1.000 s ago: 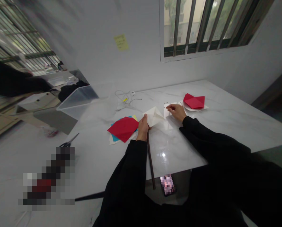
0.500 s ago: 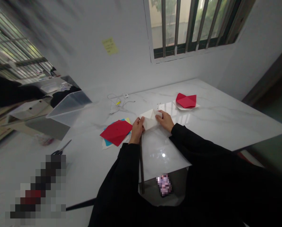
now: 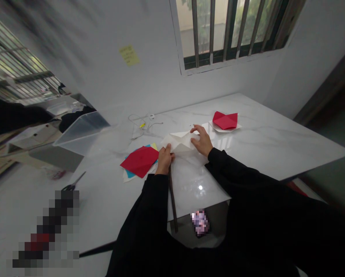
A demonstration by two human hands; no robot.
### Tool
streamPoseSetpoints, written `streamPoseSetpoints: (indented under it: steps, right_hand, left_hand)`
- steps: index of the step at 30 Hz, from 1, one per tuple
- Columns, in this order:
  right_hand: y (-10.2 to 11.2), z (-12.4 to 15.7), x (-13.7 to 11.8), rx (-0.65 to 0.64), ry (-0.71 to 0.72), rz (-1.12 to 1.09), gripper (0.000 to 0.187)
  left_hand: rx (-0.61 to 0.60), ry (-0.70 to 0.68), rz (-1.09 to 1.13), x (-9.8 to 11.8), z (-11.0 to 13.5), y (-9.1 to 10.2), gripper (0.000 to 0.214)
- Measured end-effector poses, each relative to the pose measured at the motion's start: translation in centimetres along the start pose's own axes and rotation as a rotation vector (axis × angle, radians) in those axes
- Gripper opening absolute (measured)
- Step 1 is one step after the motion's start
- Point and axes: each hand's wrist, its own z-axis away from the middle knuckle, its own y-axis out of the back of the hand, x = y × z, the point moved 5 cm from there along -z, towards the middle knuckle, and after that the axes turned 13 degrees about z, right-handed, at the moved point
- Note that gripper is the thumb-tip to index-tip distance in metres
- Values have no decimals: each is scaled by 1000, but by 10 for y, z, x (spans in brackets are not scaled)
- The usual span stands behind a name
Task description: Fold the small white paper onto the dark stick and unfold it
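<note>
Marble table: white paper partly folded, left hand pinching its near edge, right hand open on top; red paper already folded; flat coloured sheets remain.

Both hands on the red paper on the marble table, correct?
No: the paper under the left hand and right hand is white, not red, as the head view shows. It does lie on the marble table.

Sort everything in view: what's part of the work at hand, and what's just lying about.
Part of the work: white folded paper, left hand, right hand, dark stick, red paper square, red folded paper.

Lying about: scissors, white cable, clear plastic bin, yellow sticky note.
</note>
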Motion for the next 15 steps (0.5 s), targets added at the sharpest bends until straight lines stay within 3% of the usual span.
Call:
streamPoseSetpoints:
  steps: [2,7,11,15]
  right_hand:
    - [-1,-3,1,-108,45,65,31]
    - [-9,-1,5,-345,106,89,54]
    - [-8,-1,8,-321,116,28,66]
    - [-7,-5,20,-252,-19,-28,61]
  left_hand:
    - [11,6,11,1,1,0,40]
    - [-36,3,-26,2,2,-3,40]
    - [-71,4,-44,1,2,-5,39]
    - [-87,-46,-49,3,1,-5,43]
